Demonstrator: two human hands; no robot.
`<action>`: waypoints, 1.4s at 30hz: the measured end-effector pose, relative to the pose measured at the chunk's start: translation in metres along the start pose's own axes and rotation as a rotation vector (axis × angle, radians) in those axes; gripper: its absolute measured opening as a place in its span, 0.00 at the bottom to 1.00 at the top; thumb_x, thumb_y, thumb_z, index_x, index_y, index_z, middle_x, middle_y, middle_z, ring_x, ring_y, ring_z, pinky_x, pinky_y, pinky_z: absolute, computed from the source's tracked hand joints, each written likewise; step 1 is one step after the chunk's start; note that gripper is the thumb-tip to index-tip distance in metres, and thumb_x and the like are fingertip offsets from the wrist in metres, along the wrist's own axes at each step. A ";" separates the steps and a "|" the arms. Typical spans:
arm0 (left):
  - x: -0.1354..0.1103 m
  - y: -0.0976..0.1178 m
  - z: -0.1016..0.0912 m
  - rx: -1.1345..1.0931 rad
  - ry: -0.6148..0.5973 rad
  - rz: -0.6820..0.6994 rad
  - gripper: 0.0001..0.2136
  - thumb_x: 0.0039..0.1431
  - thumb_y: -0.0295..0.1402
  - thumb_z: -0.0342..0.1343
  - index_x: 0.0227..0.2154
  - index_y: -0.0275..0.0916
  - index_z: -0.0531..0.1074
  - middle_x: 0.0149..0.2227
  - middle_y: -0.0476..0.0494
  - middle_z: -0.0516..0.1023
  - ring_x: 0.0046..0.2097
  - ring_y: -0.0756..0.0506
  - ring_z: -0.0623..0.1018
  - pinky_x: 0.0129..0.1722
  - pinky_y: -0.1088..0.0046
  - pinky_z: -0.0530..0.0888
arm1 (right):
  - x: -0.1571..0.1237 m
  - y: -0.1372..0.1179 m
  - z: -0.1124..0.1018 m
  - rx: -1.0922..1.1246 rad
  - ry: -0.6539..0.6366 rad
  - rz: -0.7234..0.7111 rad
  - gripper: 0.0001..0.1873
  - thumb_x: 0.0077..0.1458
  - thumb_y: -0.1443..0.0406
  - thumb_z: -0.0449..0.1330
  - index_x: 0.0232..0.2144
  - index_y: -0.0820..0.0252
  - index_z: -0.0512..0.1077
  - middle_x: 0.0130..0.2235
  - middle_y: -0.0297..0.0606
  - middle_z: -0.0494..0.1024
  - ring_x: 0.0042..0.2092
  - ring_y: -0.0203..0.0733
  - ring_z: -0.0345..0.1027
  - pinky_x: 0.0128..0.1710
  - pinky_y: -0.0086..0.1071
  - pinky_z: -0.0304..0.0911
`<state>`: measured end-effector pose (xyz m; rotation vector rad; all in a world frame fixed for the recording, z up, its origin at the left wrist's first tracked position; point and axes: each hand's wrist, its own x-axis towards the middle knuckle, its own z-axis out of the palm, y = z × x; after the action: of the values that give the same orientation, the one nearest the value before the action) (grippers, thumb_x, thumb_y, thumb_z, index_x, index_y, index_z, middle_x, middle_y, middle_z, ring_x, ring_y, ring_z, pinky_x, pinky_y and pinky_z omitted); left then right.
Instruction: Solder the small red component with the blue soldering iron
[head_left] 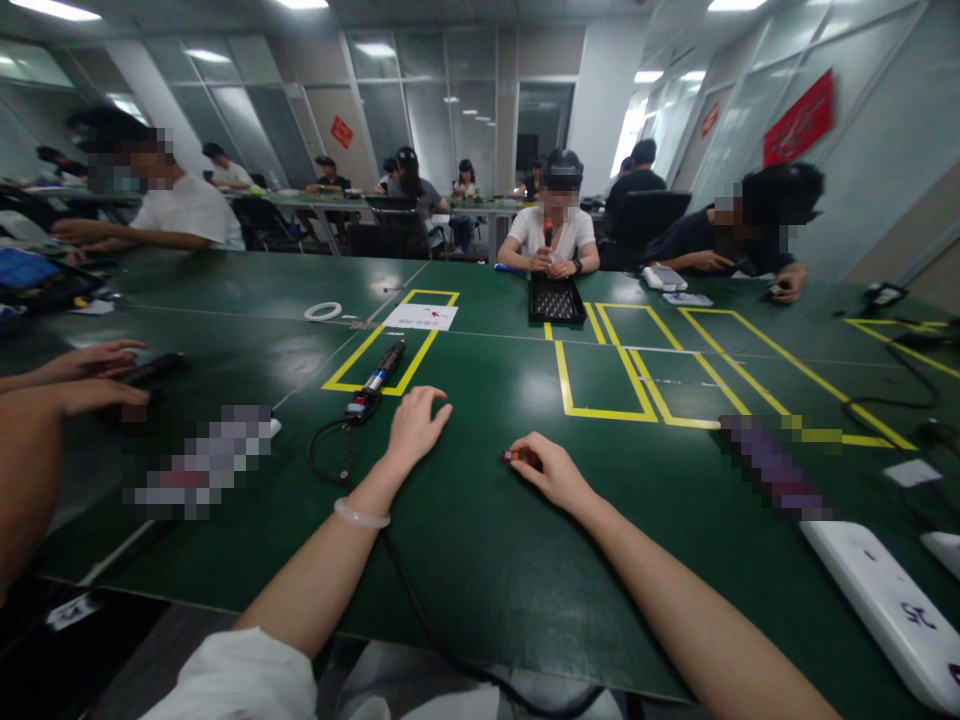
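Observation:
My left hand (415,426) rests on the green table (480,560) with fingers curled downward and slightly apart, holding nothing. It lies just right of the cabled electric screwdriver (379,378), which sits in a yellow-taped box. My right hand (551,468) lies on the table with its fingers pinched on a small red and black part (516,457). A pale bangle (361,515) circles my left wrist.
A black tray (556,299) stands in front of the person across the table. A white card (421,317) and a tape ring (323,311) lie at the back left. White devices (892,600) sit at the right edge. Another person's hands (90,365) rest at the left.

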<state>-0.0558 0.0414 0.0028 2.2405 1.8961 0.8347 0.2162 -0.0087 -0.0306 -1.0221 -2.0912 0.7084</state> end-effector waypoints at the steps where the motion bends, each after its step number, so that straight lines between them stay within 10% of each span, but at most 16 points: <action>1: 0.004 -0.015 -0.006 0.136 0.076 -0.070 0.17 0.61 0.40 0.49 0.49 0.37 0.69 0.53 0.36 0.68 0.55 0.37 0.68 0.54 0.59 0.65 | 0.000 0.000 0.000 -0.002 -0.002 -0.001 0.07 0.59 0.66 0.58 0.41 0.58 0.72 0.35 0.35 0.72 0.33 0.36 0.65 0.35 0.29 0.60; 4: 0.009 -0.060 -0.024 0.387 0.190 -0.252 0.24 0.60 0.40 0.49 0.57 0.34 0.63 0.61 0.31 0.61 0.59 0.33 0.64 0.57 0.55 0.62 | 0.000 0.000 0.001 -0.006 -0.013 0.003 0.07 0.59 0.66 0.57 0.41 0.58 0.72 0.35 0.35 0.72 0.33 0.36 0.65 0.34 0.29 0.60; 8: 0.010 -0.094 -0.037 0.443 0.006 -0.421 0.26 0.61 0.44 0.45 0.58 0.34 0.63 0.57 0.29 0.67 0.54 0.31 0.70 0.49 0.52 0.68 | 0.000 -0.001 0.000 -0.015 -0.018 0.015 0.07 0.59 0.67 0.58 0.41 0.58 0.72 0.35 0.36 0.72 0.34 0.36 0.66 0.35 0.29 0.60; 18: 0.017 -0.102 -0.045 0.386 -0.099 -0.442 0.25 0.58 0.47 0.47 0.55 0.41 0.66 0.53 0.34 0.72 0.52 0.32 0.72 0.44 0.56 0.72 | 0.000 0.001 0.000 -0.011 -0.029 -0.014 0.07 0.59 0.67 0.58 0.41 0.58 0.72 0.37 0.37 0.72 0.35 0.37 0.66 0.36 0.30 0.61; 30: 0.014 -0.074 -0.031 0.395 -0.081 -0.361 0.27 0.53 0.49 0.52 0.53 0.40 0.68 0.50 0.34 0.73 0.49 0.34 0.73 0.44 0.60 0.73 | 0.001 0.005 0.002 0.021 -0.016 0.015 0.08 0.58 0.67 0.58 0.41 0.59 0.72 0.35 0.36 0.72 0.34 0.36 0.67 0.36 0.29 0.62; 42: -0.006 0.001 -0.003 0.293 -0.127 -0.102 0.27 0.54 0.47 0.54 0.54 0.40 0.66 0.48 0.38 0.72 0.49 0.38 0.72 0.44 0.64 0.72 | 0.004 0.004 0.003 0.069 0.032 0.060 0.07 0.57 0.65 0.59 0.40 0.60 0.71 0.34 0.35 0.73 0.32 0.35 0.66 0.33 0.29 0.62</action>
<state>-0.0567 0.0346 0.0041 2.2614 2.1695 0.4119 0.2141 -0.0036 -0.0339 -1.0551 -2.0015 0.7841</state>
